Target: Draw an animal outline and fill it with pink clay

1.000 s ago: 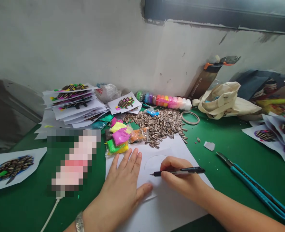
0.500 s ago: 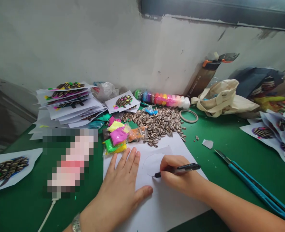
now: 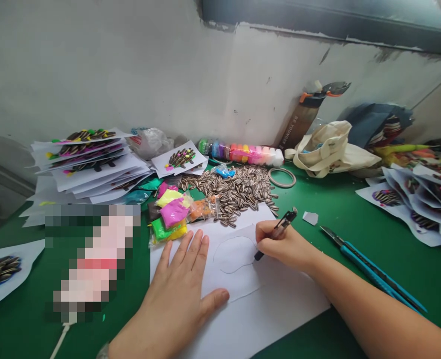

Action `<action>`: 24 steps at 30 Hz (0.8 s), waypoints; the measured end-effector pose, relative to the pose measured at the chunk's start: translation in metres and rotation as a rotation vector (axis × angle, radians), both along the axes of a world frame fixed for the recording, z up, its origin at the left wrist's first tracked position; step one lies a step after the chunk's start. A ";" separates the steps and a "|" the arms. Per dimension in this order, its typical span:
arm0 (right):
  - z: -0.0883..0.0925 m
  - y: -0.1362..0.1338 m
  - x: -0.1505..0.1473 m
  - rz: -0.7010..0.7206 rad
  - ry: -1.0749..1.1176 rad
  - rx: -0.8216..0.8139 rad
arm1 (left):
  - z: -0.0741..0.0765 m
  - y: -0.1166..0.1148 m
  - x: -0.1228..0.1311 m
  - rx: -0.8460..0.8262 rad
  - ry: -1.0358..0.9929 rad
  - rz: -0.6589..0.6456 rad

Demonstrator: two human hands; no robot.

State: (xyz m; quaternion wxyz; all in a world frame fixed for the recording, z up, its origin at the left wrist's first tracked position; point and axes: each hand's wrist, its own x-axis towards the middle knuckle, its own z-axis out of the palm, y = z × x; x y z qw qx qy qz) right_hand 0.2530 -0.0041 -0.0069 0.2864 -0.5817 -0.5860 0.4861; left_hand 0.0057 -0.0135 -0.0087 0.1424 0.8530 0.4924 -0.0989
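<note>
My left hand (image 3: pixel 181 286) lies flat on a white sheet of paper (image 3: pixel 280 309), fingers spread. In my right hand (image 3: pixel 280 244) is a black pen (image 3: pixel 282 227), its tip on the paper. A thin curved outline (image 3: pixel 235 237) runs over the sheet to the left of the pen, nearly a loop. Just beyond my left fingertips lie small bags of coloured clay (image 3: pixel 174 212) in pink, yellow and green. Behind the paper spreads a heap of striped sunflower seeds (image 3: pixel 242 189).
Stacked papers with seed pictures (image 3: pixel 93 164) stand at the left, and more picture sheets (image 3: pixel 418 199) at the right. A blue utility knife (image 3: pixel 369 267) lies right of my forearm, its blade exposed. Behind are a roll of tape (image 3: pixel 282 171), a cloth bag (image 3: pixel 327 149) and a bottle (image 3: pixel 302 117).
The pen has moved right, drawing a longer curve along the lower side of the outline. My left hand stays flat on the paper. The view has shifted slightly to the right.
</note>
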 end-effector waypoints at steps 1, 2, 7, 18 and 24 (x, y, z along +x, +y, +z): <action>0.000 0.001 0.002 -0.005 0.010 -0.006 | 0.001 0.000 0.000 -0.007 0.007 0.002; 0.000 0.002 0.003 -0.008 0.020 -0.009 | 0.001 0.001 0.001 -0.013 0.014 0.003; -0.004 0.007 0.010 -0.038 0.036 -0.042 | 0.002 0.000 0.000 -0.033 0.031 0.012; -0.006 0.012 0.015 -0.142 0.091 -0.040 | -0.002 -0.001 -0.002 -0.007 0.013 -0.002; -0.011 0.012 0.015 -0.168 0.137 -0.037 | -0.001 0.001 0.000 -0.006 0.026 -0.008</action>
